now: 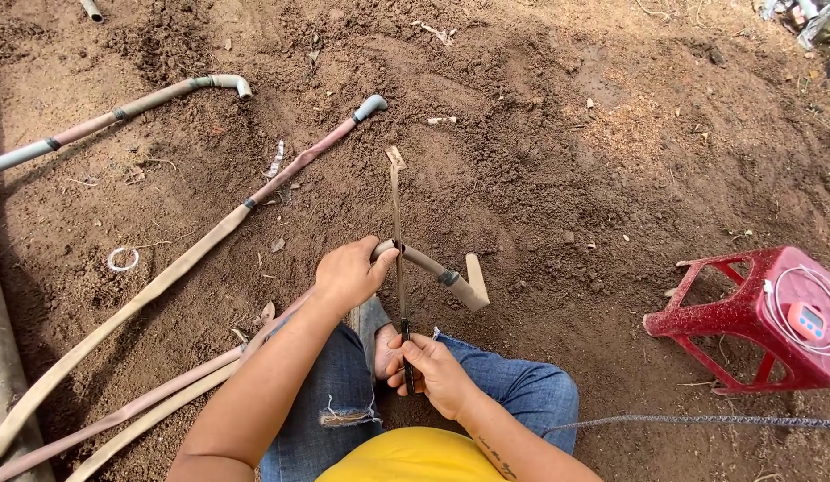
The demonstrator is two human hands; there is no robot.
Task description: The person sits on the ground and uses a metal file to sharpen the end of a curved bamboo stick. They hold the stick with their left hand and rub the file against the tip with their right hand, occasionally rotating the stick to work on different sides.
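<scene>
Seen from above, at six o'clock, a yellow shirt (pixel 415 457) and torn blue jeans (pixel 344 393) belong to a person seated on bare brown soil (pixel 558 152). Just above the knees, the right hand (pixel 435 373) is closed in a fist around the dark handle of a thin hacksaw blade (pixel 397 232), which runs straight up toward twelve o'clock. The left hand (pixel 351 272) is wrapped around a tan pipe (pixel 433 270) where the blade crosses it; the pipe's short elbow end (pixel 474 284) points toward four o'clock. A clean cut is judged to call for the pipe being gripped firmly close to the blade, with the blade kept square to it and drawn in long, even strokes, fingers kept clear of the teeth. At nine o'clock several long, mud-stained hoses (pixel 156 286) are laid across the ground, one capped by a grey elbow fitting (pixel 370 107) near eleven o'clock. A small white ring (pixel 122 259) is lying in the dirt beside them. At three o'clock a red plastic stool (pixel 754 317) is tipped on its side, with a small pink digital timer (pixel 806 319) resting on it.
</scene>
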